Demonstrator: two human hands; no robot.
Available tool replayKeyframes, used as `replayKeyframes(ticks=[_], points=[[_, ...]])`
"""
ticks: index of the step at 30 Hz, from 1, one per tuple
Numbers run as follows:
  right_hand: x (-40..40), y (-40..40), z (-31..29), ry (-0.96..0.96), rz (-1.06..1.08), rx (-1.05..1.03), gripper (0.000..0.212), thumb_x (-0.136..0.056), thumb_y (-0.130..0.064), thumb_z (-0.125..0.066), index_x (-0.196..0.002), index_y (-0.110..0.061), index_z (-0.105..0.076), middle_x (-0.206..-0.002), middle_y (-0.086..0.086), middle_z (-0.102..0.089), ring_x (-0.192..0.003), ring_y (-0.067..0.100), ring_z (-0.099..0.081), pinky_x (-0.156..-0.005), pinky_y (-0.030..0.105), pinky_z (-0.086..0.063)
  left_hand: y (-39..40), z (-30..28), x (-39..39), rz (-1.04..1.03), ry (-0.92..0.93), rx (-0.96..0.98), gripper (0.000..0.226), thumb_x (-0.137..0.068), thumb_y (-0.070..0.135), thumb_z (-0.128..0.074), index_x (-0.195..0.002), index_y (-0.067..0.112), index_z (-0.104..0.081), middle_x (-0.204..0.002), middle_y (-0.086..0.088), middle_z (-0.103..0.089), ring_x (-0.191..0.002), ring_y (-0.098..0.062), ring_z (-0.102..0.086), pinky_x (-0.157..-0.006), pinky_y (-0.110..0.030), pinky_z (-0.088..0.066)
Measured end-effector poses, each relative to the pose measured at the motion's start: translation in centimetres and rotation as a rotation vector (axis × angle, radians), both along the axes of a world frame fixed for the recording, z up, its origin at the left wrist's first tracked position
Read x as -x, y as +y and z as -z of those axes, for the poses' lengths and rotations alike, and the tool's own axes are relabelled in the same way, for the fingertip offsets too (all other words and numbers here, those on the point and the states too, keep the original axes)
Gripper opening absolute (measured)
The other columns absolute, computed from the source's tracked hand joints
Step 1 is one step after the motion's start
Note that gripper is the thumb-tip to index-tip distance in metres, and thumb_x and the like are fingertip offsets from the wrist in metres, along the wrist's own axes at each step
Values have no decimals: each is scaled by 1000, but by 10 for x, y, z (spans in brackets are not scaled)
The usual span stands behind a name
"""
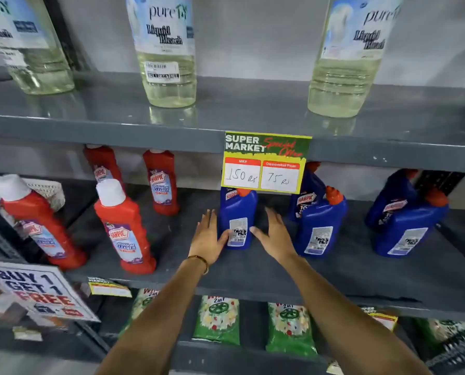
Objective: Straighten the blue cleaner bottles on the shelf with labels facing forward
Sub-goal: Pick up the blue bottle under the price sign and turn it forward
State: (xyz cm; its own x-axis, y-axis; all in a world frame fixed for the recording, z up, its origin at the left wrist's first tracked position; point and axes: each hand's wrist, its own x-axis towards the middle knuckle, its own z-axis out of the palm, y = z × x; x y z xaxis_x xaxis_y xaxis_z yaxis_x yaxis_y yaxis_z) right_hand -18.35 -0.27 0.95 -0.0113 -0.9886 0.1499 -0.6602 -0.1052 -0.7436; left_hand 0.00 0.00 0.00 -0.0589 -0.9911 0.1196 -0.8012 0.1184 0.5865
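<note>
Several blue cleaner bottles with red caps stand on the middle shelf (253, 269). The leftmost blue bottle (236, 212) is upright with its barcode back label facing me. My left hand (207, 236) and my right hand (274, 234) flank its base, fingers spread, and only the thumbs touch its lower sides. Further right, a second blue bottle (320, 228) and a third blue bottle (410, 231) also show back labels. Behind them, two more blue bottles (307, 196) (391, 201) show Harpic front labels.
Red Harpic bottles (123, 226) stand to the left on the same shelf. A yellow price card (264, 163) hangs from the shelf above and hides the leftmost bottle's cap. Clear bleach bottles (169, 55) stand on the top shelf, green pouches (218, 320) below.
</note>
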Motion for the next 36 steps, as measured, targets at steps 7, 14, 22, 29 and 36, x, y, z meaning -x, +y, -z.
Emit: replayKeyframes(ticks=[7,14,22,29,36], points=[[-2,-22,6,-438,-136,-205,54,-77,-8,-72,-126,-5,-50,-133,15,-57,-116,22,-57,-94,31,-51,-18,-2,5,-39,379,-212,57,-68,13,-79,-118,4,-52,-121,-14,-63,-107,-26,-59,-86,-32,-47],[-7,-25,8,-613,-176,-222,43,-78,2,-68,-119,-1,-55,-120,18,-64,-100,22,-63,-73,18,-56,-29,3,6,-28,497,-233,57,-63,5,-81,-114,4,-56,-117,-16,-66,-105,-30,-62,-88,-36,-51],[-4,-22,0,-613,-204,-274,35,-79,-1,-68,-111,-9,-58,-116,12,-65,-93,14,-66,-69,19,-57,-23,1,3,15,557,-231,60,-61,4,-82,-115,3,-56,-118,-18,-65,-104,-30,-63,-90,-39,-53],[-6,-12,-19,-600,-200,-259,36,-80,-4,-68,-114,-12,-59,-112,5,-66,-92,10,-66,-68,19,-57,-15,-10,-3,14,558,-131,59,-57,11,-85,-109,6,-56,-113,-16,-68,-87,-23,-64,-76,-32,-54],[-20,1,-24,-670,-121,-238,42,-76,-10,-73,-114,-21,-56,-106,-4,-66,-90,2,-66,-72,18,-55,2,-6,2,-100,492,-33,60,-59,31,-84,-105,9,-52,-109,-10,-69,-88,-25,-66,-72,-35,-56]])
